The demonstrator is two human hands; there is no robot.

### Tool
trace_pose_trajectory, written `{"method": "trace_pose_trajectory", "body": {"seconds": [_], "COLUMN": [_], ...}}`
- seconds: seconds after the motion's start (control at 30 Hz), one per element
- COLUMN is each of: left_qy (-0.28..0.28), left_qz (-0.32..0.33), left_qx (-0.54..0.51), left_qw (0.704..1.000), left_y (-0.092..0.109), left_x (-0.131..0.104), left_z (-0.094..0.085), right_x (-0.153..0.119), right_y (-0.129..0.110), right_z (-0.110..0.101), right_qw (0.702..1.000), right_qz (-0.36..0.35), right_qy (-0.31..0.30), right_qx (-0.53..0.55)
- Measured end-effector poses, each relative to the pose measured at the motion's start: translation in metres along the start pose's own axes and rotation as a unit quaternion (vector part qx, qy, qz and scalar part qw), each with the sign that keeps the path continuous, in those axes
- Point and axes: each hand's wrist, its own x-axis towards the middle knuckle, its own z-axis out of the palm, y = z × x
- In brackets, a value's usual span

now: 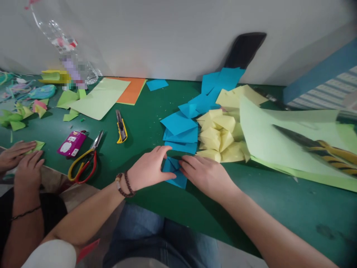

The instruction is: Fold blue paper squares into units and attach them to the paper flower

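A square of blue paper (178,181) with folds in it lies on the green table between my hands, near the front edge. My left hand (149,167), with beaded bracelets at the wrist, is at the paper's left side, thumb and forefinger spread apart, the thumb touching the paper. From the right, my right hand (206,175) has its fingers bent together on the paper's upper right part; its fingertips are partly hidden. Just beyond lies a stack of blue paper squares (180,124). Beside that stack sit several folded pale yellow paper pieces (220,132).
Scissors (90,158), a yellow utility knife (121,128) and a magenta box (72,144) lie to the left. Large green sheets (279,137) with dark-bladed scissors (315,145) spread at right. At far left, another person's hands (28,163) hold green paper. A plastic bottle (89,72) stands near the wall.
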Motion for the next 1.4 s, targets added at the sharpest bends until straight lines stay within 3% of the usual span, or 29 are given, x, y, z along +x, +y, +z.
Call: {"method": "trace_pose_trajectory", "body": {"seconds": [0.1, 0.2, 0.3, 0.4, 0.53, 0.67, 0.8, 0.97, 1.07, 1.23, 1.4], "left_qy": [-0.051, -0.039, -0.085, -0.092, -0.106, -0.046, -0.005, 0.038, 0.054, 0.087, 0.123], "left_qz": [-0.025, -0.042, -0.043, -0.025, -0.055, -0.126, -0.168, -0.164, -0.166, -0.159, -0.231], "left_qx": [-0.05, -0.119, -0.198, -0.295, -0.447, -0.559, -0.647, -0.72, -0.733, -0.732, -0.731], "left_qw": [0.997, 0.991, 0.976, 0.951, 0.886, 0.819, 0.744, 0.673, 0.657, 0.657, 0.629], "left_y": [0.001, 0.009, 0.017, 0.019, 0.017, 0.025, 0.038, 0.045, 0.046, 0.045, 0.042], "left_x": [0.013, 0.029, 0.045, 0.055, 0.057, 0.052, 0.048, 0.047, 0.047, 0.046, 0.047], "left_z": [-0.017, -0.036, -0.044, -0.034, -0.003, 0.021, 0.023, 0.017, 0.016, 0.019, 0.02], "right_x": [0.003, 0.003, 0.002, 0.001, 0.002, 0.004, 0.003, 0.003, 0.007, 0.013, 0.01], "right_y": [0.006, 0.011, 0.015, 0.017, 0.017, 0.013, 0.007, 0.002, -0.001, -0.003, 0.001], "right_z": [-0.002, -0.009, -0.017, -0.024, -0.028, -0.024, -0.017, -0.018, -0.017, -0.014, -0.013], "right_qw": [0.997, 0.973, 0.94, 0.925, 0.911, 0.895, 0.907, 0.918, 0.924, 0.93, 0.898], "right_qz": [0.01, 0.09, 0.178, 0.232, 0.283, 0.319, 0.291, 0.258, 0.26, 0.248, 0.303], "right_qy": [0.079, 0.194, 0.244, 0.241, 0.213, 0.207, 0.183, 0.173, 0.181, 0.203, 0.242], "right_qx": [0.02, 0.092, 0.157, 0.178, 0.211, 0.232, 0.243, 0.245, 0.213, 0.178, 0.207]}}
